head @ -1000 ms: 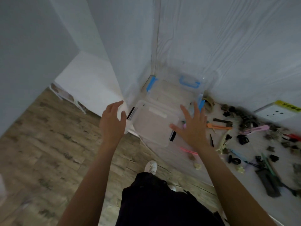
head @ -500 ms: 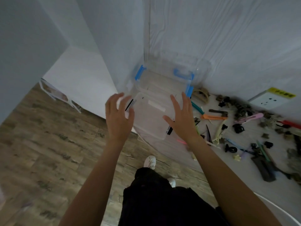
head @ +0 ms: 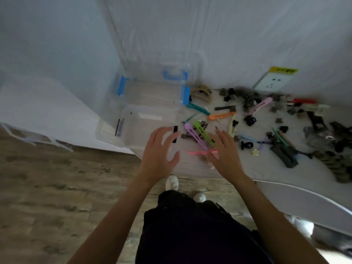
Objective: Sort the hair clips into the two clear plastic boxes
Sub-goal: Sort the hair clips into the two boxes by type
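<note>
Two clear plastic boxes stand at the table's left corner. The far box [head: 152,92] has blue latches. The near box [head: 141,128] has black latches. To their right lie many hair clips: a purple clip [head: 194,135], a green clip [head: 204,133], an orange clip [head: 221,116], a pink clip [head: 198,152] and several dark claw clips [head: 249,120]. My left hand [head: 160,155] hovers with spread fingers over the near box's right end. My right hand [head: 223,153] hovers with straight fingers over the pink clip. Neither hand holds anything.
A white cloth covers the table [head: 285,180] and the wall behind it. A white socket plate [head: 274,80] with a yellow label leans at the back. Wooden floor [head: 57,187] lies to the left. My shoes [head: 172,182] stand at the table's front edge.
Both hands have left the sides of the near box and moved right, toward the coloured clips. The view has swung to the right and down.
</note>
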